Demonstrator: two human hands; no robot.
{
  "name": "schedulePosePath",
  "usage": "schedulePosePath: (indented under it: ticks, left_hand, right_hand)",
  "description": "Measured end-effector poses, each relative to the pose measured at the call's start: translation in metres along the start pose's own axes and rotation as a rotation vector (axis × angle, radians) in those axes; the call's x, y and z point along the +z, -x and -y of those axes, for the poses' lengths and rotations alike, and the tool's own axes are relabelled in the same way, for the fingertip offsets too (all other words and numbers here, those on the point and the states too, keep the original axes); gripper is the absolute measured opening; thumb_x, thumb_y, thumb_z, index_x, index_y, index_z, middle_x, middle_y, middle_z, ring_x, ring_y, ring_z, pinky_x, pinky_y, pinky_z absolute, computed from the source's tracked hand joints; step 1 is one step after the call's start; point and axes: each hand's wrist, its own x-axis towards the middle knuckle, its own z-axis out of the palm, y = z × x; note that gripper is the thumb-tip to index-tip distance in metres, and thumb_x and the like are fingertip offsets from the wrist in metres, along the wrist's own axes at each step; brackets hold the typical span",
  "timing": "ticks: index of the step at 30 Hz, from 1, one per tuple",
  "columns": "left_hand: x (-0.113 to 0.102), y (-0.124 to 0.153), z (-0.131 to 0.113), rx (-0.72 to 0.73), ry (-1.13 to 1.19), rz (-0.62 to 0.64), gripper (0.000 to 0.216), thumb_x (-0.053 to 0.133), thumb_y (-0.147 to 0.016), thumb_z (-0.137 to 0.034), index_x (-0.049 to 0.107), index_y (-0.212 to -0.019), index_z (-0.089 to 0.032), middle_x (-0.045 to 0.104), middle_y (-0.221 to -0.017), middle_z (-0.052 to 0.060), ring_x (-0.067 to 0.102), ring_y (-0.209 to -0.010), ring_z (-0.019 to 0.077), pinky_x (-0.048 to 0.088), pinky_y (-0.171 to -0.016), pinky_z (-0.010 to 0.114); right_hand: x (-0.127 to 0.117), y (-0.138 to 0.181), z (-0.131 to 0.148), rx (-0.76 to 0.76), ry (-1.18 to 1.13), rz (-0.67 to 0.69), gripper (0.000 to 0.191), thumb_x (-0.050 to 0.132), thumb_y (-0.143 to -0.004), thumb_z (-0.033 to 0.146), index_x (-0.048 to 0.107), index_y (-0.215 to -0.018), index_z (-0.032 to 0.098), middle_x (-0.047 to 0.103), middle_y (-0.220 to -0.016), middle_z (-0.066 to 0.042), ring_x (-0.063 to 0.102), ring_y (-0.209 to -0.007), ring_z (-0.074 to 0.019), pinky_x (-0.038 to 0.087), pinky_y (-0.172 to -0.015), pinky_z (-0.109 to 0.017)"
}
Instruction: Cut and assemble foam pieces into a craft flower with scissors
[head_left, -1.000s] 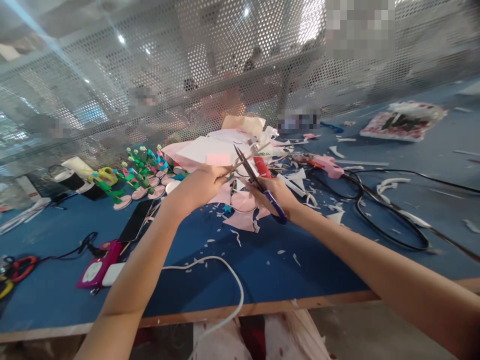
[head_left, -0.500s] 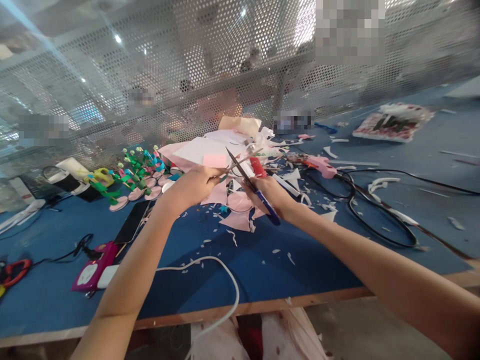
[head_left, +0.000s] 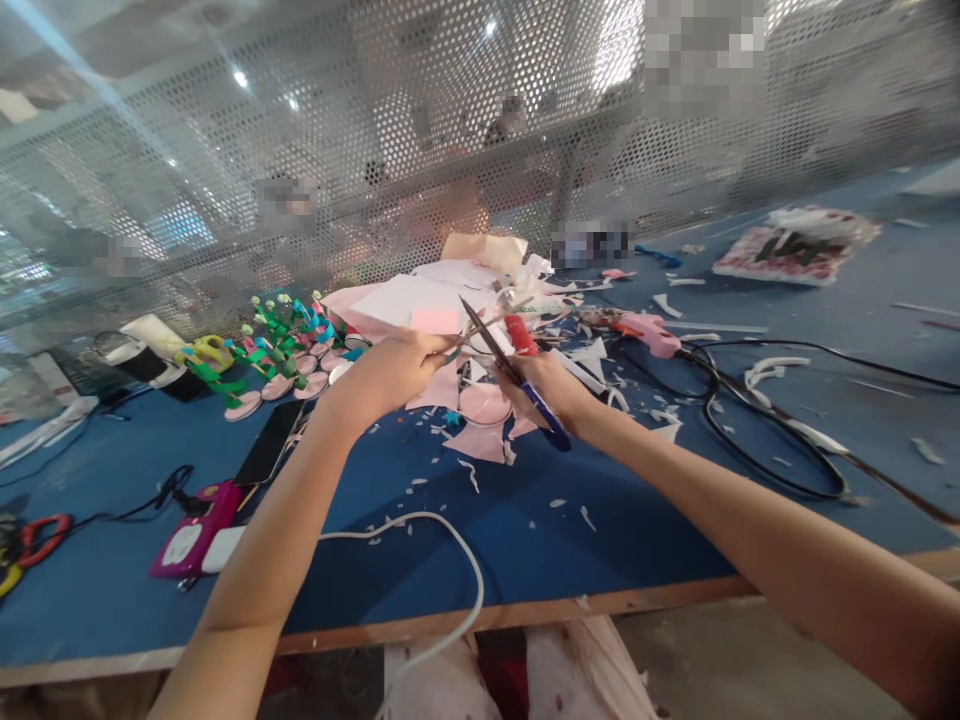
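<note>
My right hand (head_left: 551, 388) grips blue-handled scissors (head_left: 517, 378) with the blades apart, pointing up and left. My left hand (head_left: 397, 368) is closed in a pinch on a thin stick (head_left: 495, 318) that runs between the blades, with a small green bit near my fingertips. Both hands hover over pink and white paper scraps (head_left: 480, 420) on the blue table (head_left: 525, 530).
Pink paper sheets (head_left: 405, 300) are heaped behind my hands. Green and pink craft flowers (head_left: 277, 350) stand at the left, near a phone (head_left: 271, 455) and a magenta device (head_left: 196, 525). A pink glue gun (head_left: 652, 333) with black cables (head_left: 780, 440) lies at the right. A perforated metal screen (head_left: 375, 120) backs the table.
My hands stay almost in place, with the scissors open on the stick throughout. The view has shifted slightly.
</note>
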Motion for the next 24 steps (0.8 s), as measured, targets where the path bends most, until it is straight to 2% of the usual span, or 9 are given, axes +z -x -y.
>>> schedulePosePath:
  ticks: [6, 15, 20, 24]
  left_hand:
    - [-0.003, 0.0, -0.002, -0.019, -0.003, -0.002, 0.034, 0.04, -0.083, -0.018, 0.06, -0.112, -0.018, 0.068, -0.098, 0.009, 0.062, -0.082, 0.0162, 0.044, -0.071, 0.024]
    - [0.001, -0.002, -0.003, -0.021, -0.014, 0.016, 0.034, 0.04, -0.083, -0.019, 0.061, -0.109, -0.016, 0.068, -0.094, 0.01, 0.061, -0.077, 0.0155, 0.044, -0.071, 0.024]
    - [0.005, -0.004, -0.002, 0.014, 0.009, 0.035, 0.035, 0.039, -0.084, -0.02, 0.059, -0.112, -0.016, 0.067, -0.095, 0.01, 0.06, -0.076, 0.0147, 0.044, -0.072, 0.025]
    - [0.007, -0.004, 0.001, 0.027, -0.02, 0.038, 0.035, 0.037, -0.085, -0.022, 0.057, -0.113, -0.017, 0.066, -0.097, 0.01, 0.06, -0.083, 0.0161, 0.043, -0.075, 0.026]
  right_hand:
    - [-0.002, 0.0, -0.001, 0.033, -0.069, 0.018, 0.042, 0.039, -0.08, 0.051, 0.045, -0.055, 0.018, 0.054, -0.051, -0.006, 0.052, -0.05, -0.0142, 0.036, -0.051, -0.024]
    - [-0.006, 0.001, -0.001, 0.003, -0.195, 0.042, 0.048, 0.039, -0.076, 0.06, 0.038, -0.052, 0.019, 0.043, -0.046, 0.001, 0.041, -0.047, -0.0093, 0.032, -0.048, -0.022]
    - [-0.014, 0.001, 0.0, 0.012, -0.221, 0.122, 0.05, 0.035, -0.076, 0.063, 0.041, -0.053, 0.018, 0.045, -0.047, 0.0, 0.041, -0.046, -0.0095, 0.03, -0.046, -0.022]
    - [-0.015, 0.001, -0.006, -0.027, -0.253, 0.143, 0.044, 0.036, -0.078, 0.056, 0.043, -0.057, 0.017, 0.048, -0.05, -0.001, 0.044, -0.049, -0.0103, 0.03, -0.047, -0.022]
